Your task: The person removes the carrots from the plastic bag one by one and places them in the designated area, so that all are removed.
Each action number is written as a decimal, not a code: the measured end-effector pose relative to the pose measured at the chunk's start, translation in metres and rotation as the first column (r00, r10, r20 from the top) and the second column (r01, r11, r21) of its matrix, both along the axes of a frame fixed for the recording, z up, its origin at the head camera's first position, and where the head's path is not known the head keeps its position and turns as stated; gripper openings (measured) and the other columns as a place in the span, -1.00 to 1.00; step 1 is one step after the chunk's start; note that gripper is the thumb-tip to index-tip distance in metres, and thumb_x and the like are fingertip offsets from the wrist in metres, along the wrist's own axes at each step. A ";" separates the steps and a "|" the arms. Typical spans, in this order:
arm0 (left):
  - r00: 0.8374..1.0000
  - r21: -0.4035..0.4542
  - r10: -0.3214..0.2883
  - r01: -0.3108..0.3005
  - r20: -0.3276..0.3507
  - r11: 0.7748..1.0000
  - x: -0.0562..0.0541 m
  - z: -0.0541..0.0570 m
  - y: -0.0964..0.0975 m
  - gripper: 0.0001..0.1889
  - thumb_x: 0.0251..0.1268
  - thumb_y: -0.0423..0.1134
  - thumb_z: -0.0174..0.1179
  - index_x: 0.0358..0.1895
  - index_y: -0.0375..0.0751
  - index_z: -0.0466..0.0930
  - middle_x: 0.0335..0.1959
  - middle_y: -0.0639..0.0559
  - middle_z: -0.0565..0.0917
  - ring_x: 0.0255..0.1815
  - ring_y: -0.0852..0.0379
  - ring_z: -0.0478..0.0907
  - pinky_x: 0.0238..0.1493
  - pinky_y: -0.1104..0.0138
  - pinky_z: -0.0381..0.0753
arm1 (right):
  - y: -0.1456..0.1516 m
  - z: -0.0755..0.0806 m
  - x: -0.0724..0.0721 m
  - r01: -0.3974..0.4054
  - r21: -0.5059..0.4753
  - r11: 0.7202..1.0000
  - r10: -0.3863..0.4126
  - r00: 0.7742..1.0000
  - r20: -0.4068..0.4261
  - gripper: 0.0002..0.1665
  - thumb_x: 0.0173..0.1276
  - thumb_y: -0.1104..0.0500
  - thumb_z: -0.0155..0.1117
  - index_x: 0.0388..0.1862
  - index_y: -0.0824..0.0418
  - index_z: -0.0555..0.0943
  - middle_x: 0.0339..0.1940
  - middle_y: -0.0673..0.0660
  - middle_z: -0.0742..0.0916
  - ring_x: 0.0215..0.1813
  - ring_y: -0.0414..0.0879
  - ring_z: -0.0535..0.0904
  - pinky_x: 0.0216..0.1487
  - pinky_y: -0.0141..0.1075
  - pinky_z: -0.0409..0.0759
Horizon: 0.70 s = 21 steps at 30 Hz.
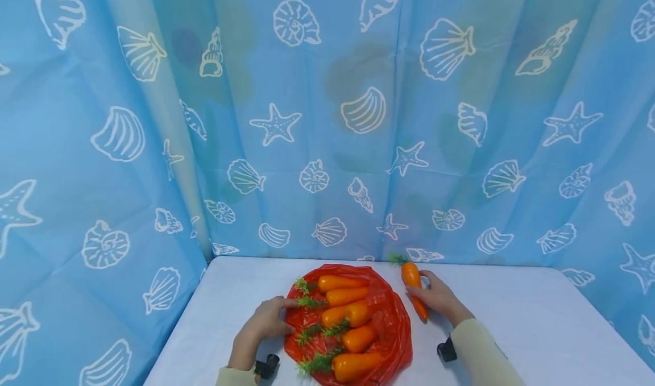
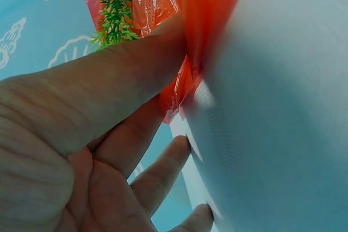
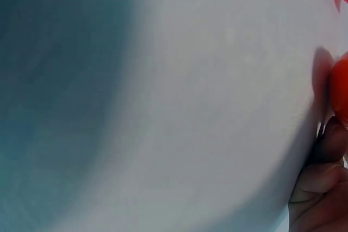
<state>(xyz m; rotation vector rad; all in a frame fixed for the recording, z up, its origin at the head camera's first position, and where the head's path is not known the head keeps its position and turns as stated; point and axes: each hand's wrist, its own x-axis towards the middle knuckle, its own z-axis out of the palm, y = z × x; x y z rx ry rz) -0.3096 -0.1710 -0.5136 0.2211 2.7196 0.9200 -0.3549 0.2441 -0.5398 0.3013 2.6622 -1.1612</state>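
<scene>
A red plastic bag [image 1: 401, 332] lies spread on the table, with several orange toy carrots [image 1: 344, 297] in a column on it, their green leafy tops to the left. At the bag's left edge my left hand [image 1: 267, 319] pinches the thin plastic [image 2: 209, 9] between thumb and forefinger, the other fingertips down on the table. To the right of the bag, my right hand [image 1: 441, 296] holds a single carrot [image 1: 411, 274] by its middle, leafy top toward the curtain and tip toward me. Only part of that carrot [image 3: 340, 88] shows in the right wrist view.
The white-covered table [image 1: 532, 318] reaches out on both sides of the bag. A blue curtain [image 1: 327, 141] with white seashell and starfish prints hangs behind it and along the left. Black wrist cameras [image 1: 447, 350] sit on both wrists.
</scene>
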 end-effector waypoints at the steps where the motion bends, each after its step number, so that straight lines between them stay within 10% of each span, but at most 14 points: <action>1: 1.000 0.001 0.003 -0.003 0.002 1.000 0.000 0.000 0.000 -0.49 -0.01 -0.38 0.47 0.12 -0.11 0.68 0.19 -0.22 0.60 0.28 -0.30 0.45 0.24 -0.25 0.43 | 0.000 0.000 0.000 0.001 0.005 1.000 -0.001 1.000 -0.001 0.13 0.20 -0.34 0.33 0.54 0.16 0.08 0.43 0.38 0.38 0.35 0.38 0.33 0.26 0.37 0.38; 21: 0.998 -0.019 -0.040 0.039 -0.045 0.999 -0.002 -0.004 -0.002 -0.49 -0.02 -0.36 0.49 0.11 -0.12 0.67 0.14 -0.18 0.63 0.23 -0.26 0.49 0.24 -0.23 0.44 | 0.001 -0.001 0.000 0.030 -0.056 0.998 -0.032 0.999 -0.033 0.07 0.23 -0.26 0.35 0.53 0.18 0.11 0.43 0.41 0.37 0.31 0.38 0.34 0.31 0.37 0.33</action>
